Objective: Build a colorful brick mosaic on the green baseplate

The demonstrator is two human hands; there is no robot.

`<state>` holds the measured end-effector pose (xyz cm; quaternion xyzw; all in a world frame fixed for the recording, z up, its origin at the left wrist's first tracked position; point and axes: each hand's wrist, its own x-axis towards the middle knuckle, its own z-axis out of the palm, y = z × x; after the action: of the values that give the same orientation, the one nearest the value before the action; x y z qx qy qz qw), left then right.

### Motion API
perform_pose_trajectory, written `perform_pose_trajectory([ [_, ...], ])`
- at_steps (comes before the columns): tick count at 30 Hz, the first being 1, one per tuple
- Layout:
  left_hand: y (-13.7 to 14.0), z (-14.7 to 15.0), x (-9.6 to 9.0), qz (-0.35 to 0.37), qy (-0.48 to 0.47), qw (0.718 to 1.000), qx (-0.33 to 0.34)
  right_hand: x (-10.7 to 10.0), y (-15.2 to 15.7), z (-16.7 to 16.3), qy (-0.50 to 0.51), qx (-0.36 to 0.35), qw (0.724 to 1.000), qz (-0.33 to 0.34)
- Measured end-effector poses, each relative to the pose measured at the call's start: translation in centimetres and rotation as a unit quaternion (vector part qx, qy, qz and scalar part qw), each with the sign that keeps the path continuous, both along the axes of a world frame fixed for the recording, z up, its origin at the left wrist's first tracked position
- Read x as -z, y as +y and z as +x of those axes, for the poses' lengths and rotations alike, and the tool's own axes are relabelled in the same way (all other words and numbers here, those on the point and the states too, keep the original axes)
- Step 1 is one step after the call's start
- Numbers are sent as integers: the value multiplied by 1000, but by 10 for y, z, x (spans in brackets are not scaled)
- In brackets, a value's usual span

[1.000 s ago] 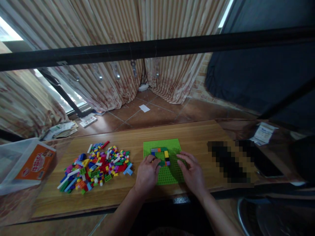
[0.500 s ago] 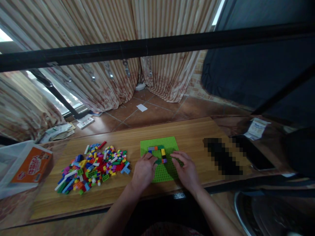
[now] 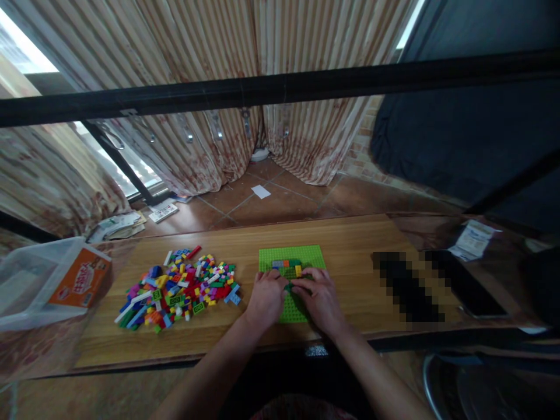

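"Green baseplate (image 3: 310, 255): where, what's around?"
"Flat on the wooden board (image 3: 354, 248), before me. Brick pile (image 3: 184, 289) left, plastic bin (image 3: 83, 280) past it, black slab (image 3: 475, 286) far right. My hands hide the near part of the brick frame (image 3: 287, 264)."
"Changes?"
"A second ago my right hand (image 3: 319, 297) stood apart; now it's at the bricks, beside my left hand (image 3: 268, 296)."
"Pose, grip?"
"Backs up, fingers curled, fingertips close; can't tell if either pinches a brick."
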<state>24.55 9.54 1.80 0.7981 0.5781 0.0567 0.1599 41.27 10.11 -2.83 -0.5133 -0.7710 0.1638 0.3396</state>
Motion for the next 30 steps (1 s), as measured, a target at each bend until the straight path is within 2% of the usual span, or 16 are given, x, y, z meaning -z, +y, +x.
perform_pose_trajectory([
  [7, 4, 3, -1, -9, -2, 1000, 14, -3, 5, 4, -42, -18, 998, -37],
  [15, -1, 5, 1, 35, 28, 998, 35, -2, 6, 3, -50, -26, 998, -24],
  [18, -5, 6, -1, 57, 35, 997, 24, -4, 5, 6, -1, -23, 1000, -20],
  [23, -12, 4, -7, 74, 32, 997, -11, -8, -4, 24, 142, 47, 989, 1],
  [30, -8, 9, -1, 94, 4, 996, 1, 0, -26, 42, 175, 68, 982, -37],
])
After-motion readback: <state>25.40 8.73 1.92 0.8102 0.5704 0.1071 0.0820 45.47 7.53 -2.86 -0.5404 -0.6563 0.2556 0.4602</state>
